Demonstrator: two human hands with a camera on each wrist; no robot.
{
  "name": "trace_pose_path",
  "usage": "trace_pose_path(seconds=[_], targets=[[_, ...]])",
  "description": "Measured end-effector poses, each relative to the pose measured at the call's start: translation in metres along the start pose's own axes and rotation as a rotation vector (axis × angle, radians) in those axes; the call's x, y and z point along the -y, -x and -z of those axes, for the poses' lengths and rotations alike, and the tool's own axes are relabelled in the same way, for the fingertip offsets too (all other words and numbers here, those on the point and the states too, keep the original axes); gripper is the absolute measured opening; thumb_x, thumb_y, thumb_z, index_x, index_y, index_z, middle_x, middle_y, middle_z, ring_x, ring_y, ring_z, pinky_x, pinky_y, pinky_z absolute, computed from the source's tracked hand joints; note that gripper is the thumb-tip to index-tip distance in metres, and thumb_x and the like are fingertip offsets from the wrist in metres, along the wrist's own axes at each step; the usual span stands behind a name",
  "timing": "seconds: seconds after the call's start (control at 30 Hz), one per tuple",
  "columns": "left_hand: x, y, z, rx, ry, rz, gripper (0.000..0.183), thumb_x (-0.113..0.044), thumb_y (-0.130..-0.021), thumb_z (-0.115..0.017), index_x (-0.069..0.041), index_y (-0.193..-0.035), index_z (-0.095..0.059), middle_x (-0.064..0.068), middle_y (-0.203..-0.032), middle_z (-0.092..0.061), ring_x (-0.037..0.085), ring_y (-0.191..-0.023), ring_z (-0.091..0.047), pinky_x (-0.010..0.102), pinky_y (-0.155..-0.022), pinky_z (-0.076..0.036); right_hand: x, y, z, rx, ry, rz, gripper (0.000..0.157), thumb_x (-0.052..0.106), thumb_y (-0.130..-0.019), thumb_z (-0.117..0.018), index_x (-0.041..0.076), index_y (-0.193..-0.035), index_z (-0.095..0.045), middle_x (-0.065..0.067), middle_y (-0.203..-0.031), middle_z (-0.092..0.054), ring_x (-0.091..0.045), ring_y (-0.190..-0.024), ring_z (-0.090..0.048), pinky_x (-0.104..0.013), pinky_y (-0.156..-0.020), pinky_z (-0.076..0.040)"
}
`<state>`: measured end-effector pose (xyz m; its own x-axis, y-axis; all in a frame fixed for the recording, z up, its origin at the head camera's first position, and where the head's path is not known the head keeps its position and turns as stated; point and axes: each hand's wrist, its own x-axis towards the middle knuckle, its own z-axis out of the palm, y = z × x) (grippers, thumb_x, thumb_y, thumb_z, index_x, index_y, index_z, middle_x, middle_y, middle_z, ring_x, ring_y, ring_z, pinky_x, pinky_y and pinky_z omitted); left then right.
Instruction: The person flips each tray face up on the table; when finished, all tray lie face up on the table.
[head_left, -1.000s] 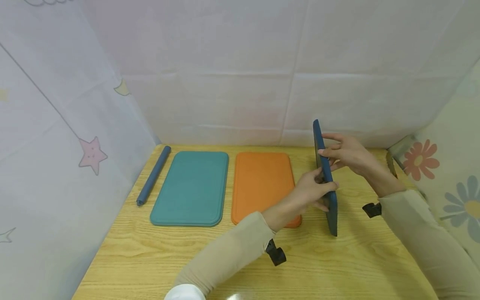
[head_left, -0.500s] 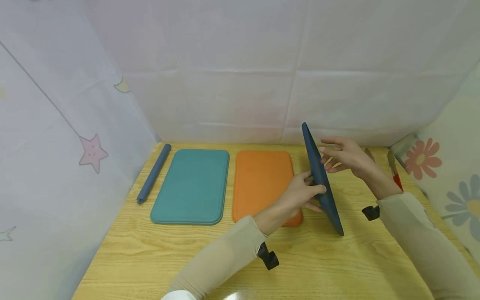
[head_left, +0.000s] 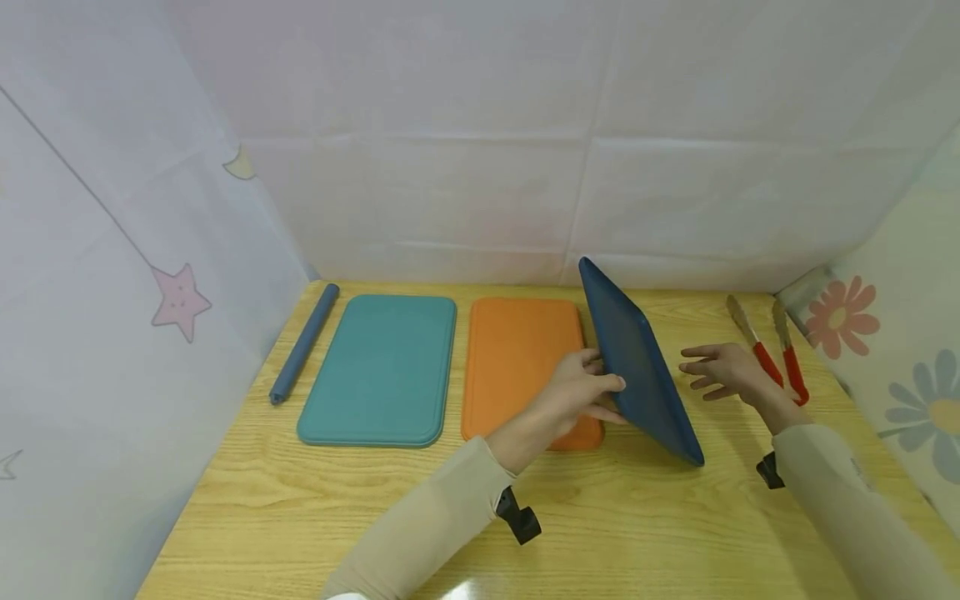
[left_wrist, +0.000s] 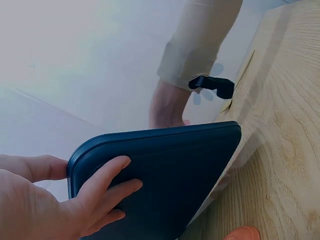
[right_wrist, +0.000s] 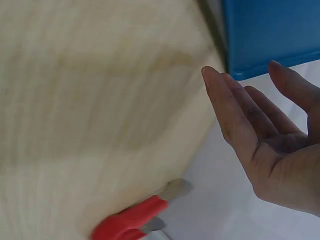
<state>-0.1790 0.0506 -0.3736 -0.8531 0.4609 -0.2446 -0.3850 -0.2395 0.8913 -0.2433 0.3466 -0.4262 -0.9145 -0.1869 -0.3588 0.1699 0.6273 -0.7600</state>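
Left hand [head_left: 573,387] pinched the blue tray [head_left: 639,362] at its edge, sound choice; it looked light, stiff, just left of the spread right hand [head_left: 726,371]!

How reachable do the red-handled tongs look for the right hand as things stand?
Probably yes: the right hand looks empty, the red-handled tongs lie to its right, and nothing visible stands between them. The blue tray is on the other side, held by the left hand.
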Motion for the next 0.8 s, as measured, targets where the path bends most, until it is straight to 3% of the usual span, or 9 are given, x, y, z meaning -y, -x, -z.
trace_pose_path(seconds=[0.13, 0.3, 0.53, 0.7, 0.8], targets=[[0.0, 0.0, 0.004, -0.013, 0.05, 0.028, 0.071, 0.008, -0.089, -0.059, 0.004, -0.15, -0.023, 0.023, -0.147, -0.036, 0.039, -0.106, -0.063, 0.047, -0.072, -0.057, -0.016, 0.001, -0.005, -0.014, -0.036, -0.021, 0.066, 0.024, -0.099, -0.058, -0.01, -0.147, -0.029, -0.034, -0.132, -0.05, -0.041, -0.103, -0.064, -0.046, -0.078, -0.056], [-0.001, -0.001, 0.008, 0.0, 0.083, 0.031, 0.073, 0.008, -0.09, -0.058, 0.004, -0.151, -0.019, 0.023, -0.152, -0.028, 0.038, -0.11, -0.06, 0.047, -0.074, -0.056, -0.018, 0.002, -0.008, -0.021, -0.075, -0.032, 0.068, 0.021, -0.097, -0.06, -0.009, -0.148, -0.026, -0.032, -0.127, -0.055, -0.033, -0.097, -0.068, -0.043, -0.077, -0.057], [-0.001, -0.003, 0.016, 0.079, 0.111, 0.029, 0.068, 0.008, -0.091, -0.055, 0.003, -0.15, -0.022, 0.023, -0.138, -0.046, 0.04, -0.109, -0.06, 0.05, -0.079, -0.054, -0.019, 0.002, -0.009, 0.023, -0.085, -0.043, 0.068, 0.017, -0.096, -0.061, -0.006, -0.15, -0.025, -0.034, -0.134, -0.047, -0.025, -0.105, -0.064, -0.038, -0.078, -0.057], [0.0, -0.004, 0.021, 0.098, 0.095, 0.066, 0.083, 0.006, -0.09, -0.059, -0.009, -0.155, -0.01, 0.02, -0.133, -0.051, 0.04, -0.102, -0.064, 0.051, -0.08, -0.054, -0.028, 0.003, -0.007, 0.063, -0.128, -0.039, 0.067, 0.016, -0.097, -0.059, -0.004, -0.151, -0.024, -0.037, -0.137, -0.041, -0.021, -0.1, -0.066, -0.038, -0.076, -0.057], [0.001, -0.008, 0.023, 0.103, 0.091, 0.093, 0.084, 0.001, -0.092, -0.06, -0.015, -0.156, -0.008, 0.022, -0.122, -0.06, 0.042, -0.098, -0.065, 0.051, -0.078, -0.055, -0.034, 0.006, -0.003, 0.086, -0.155, -0.035, 0.068, 0.017, -0.097, -0.059, -0.002, -0.152, -0.022, -0.038, -0.137, -0.04, -0.021, -0.099, -0.066, -0.038, -0.076, -0.057]])
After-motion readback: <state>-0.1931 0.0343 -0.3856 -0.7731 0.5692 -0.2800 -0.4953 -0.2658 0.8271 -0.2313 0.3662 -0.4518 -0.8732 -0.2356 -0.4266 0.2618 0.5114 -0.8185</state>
